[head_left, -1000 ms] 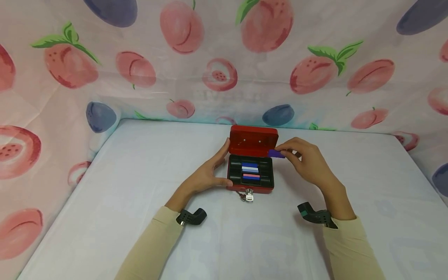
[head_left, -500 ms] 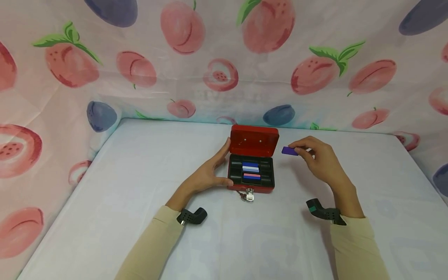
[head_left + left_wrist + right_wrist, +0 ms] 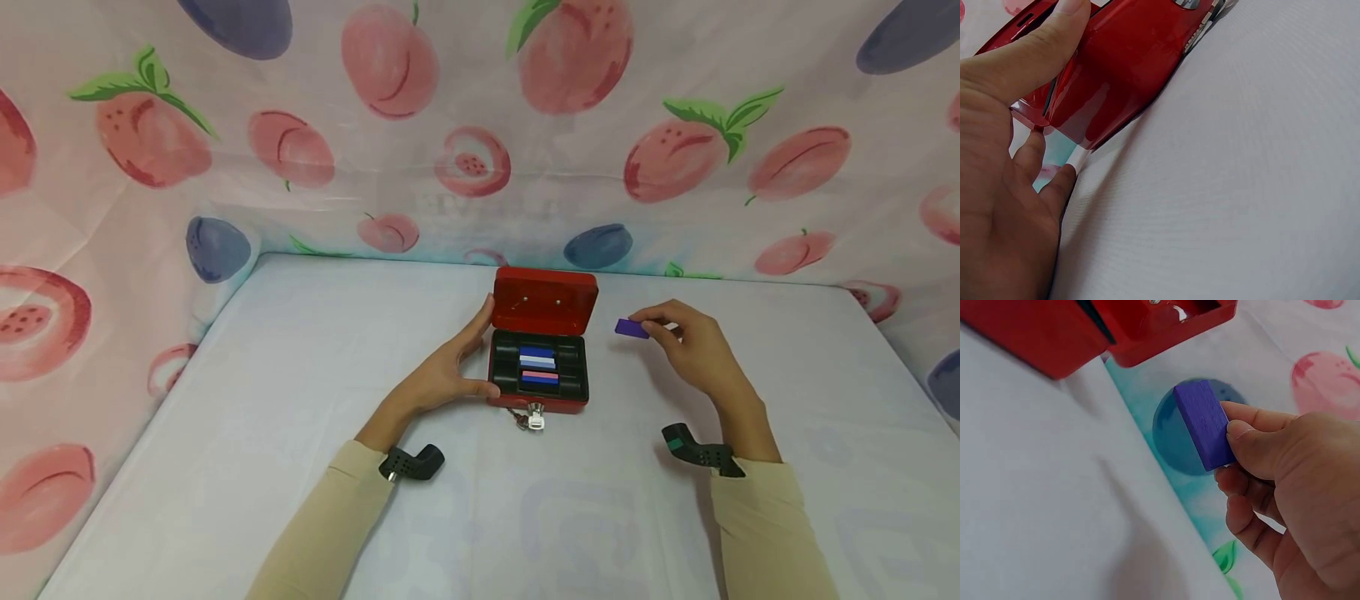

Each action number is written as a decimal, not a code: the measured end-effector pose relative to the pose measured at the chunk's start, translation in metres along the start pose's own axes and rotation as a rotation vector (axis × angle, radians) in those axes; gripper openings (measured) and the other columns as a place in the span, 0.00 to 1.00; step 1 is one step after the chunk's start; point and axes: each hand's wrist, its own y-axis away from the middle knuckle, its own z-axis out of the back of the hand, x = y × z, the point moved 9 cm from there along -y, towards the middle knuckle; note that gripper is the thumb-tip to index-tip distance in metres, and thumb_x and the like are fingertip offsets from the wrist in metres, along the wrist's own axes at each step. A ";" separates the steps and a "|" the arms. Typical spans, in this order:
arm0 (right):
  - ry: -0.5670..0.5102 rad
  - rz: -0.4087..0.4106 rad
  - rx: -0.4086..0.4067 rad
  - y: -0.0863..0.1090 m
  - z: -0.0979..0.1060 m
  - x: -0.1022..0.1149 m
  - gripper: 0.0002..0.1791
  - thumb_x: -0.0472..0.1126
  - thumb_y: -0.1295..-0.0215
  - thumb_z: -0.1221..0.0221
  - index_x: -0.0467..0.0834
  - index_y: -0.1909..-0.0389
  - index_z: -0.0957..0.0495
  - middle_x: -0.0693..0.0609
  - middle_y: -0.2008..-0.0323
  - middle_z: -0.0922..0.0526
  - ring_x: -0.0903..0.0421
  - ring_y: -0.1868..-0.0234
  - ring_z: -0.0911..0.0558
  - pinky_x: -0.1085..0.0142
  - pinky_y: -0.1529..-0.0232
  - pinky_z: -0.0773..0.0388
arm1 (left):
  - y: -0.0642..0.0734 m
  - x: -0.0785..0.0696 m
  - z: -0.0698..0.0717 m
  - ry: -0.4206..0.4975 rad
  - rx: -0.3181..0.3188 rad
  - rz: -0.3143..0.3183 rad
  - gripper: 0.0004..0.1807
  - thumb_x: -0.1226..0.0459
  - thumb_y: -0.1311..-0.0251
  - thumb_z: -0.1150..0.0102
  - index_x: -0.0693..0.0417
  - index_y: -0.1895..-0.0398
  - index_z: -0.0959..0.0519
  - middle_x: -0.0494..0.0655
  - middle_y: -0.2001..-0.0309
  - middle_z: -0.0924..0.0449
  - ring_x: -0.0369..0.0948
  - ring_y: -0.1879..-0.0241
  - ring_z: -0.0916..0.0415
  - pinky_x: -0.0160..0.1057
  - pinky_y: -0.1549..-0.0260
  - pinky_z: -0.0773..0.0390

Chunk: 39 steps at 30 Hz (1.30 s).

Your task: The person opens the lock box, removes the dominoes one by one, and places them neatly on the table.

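A small red cash box (image 3: 555,407) stands on the white table, its lid (image 3: 545,310) raised. Several strips or blocks in blue, white, light blue and pink (image 3: 540,375) lie in its black tray (image 3: 573,358). With fingers spread, my left hand (image 3: 435,377) rests against the box's left side; the thumb touches the front corner and a finger reaches the lid. My right hand (image 3: 693,354) pinches a purple wooden block (image 3: 1202,422) between thumb and fingers, in the air to the right of the lid. That hand's lower fingers are loosely bent below the block in the right wrist view.
Keys (image 3: 535,417) hang from the lock at the box's front. A fruit-patterned cloth (image 3: 480,125) rises behind the table and along its left side. White tabletop (image 3: 525,517) stretches around the box. Each wrist wears a black camera mount (image 3: 412,463).
My right hand has carried the purple block rightward, away from the lid's edge, then slightly lower. The left hand and the box have stayed in place.
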 end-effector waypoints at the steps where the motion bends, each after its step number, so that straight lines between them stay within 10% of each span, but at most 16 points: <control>1: 0.014 -0.012 0.001 0.000 -0.004 -0.008 0.11 0.49 0.36 0.49 0.65 0.56 0.24 0.62 0.59 0.24 0.59 0.57 0.28 0.54 0.59 0.31 | 0.000 0.000 0.000 0.000 0.000 0.002 0.60 0.67 0.61 0.30 0.46 0.30 0.63 0.40 0.30 0.67 0.36 0.33 0.64 0.50 0.40 0.48; 8: 0.028 -0.095 0.034 0.005 -0.013 -0.015 0.10 0.52 0.36 0.52 0.64 0.58 0.24 0.62 0.59 0.25 0.58 0.55 0.29 0.51 0.55 0.30 | 0.000 0.001 0.000 0.000 -0.001 0.019 0.59 0.66 0.61 0.30 0.43 0.30 0.62 0.39 0.30 0.66 0.35 0.34 0.63 0.50 0.40 0.47; 15: -0.018 -0.184 0.137 0.009 -0.006 0.030 0.10 0.39 0.35 0.50 0.48 0.57 0.22 0.49 0.57 0.24 0.51 0.53 0.29 0.50 0.50 0.33 | 0.000 0.001 0.000 0.003 0.000 0.017 0.59 0.66 0.60 0.30 0.43 0.30 0.63 0.38 0.30 0.66 0.35 0.34 0.62 0.50 0.40 0.47; 39: 0.040 -0.105 0.083 0.009 -0.020 0.029 0.11 0.35 0.37 0.48 0.47 0.58 0.21 0.50 0.61 0.23 0.54 0.64 0.28 0.58 0.63 0.28 | 0.002 0.000 -0.001 -0.007 0.001 0.012 0.59 0.67 0.59 0.31 0.45 0.30 0.63 0.40 0.30 0.66 0.37 0.33 0.61 0.50 0.40 0.47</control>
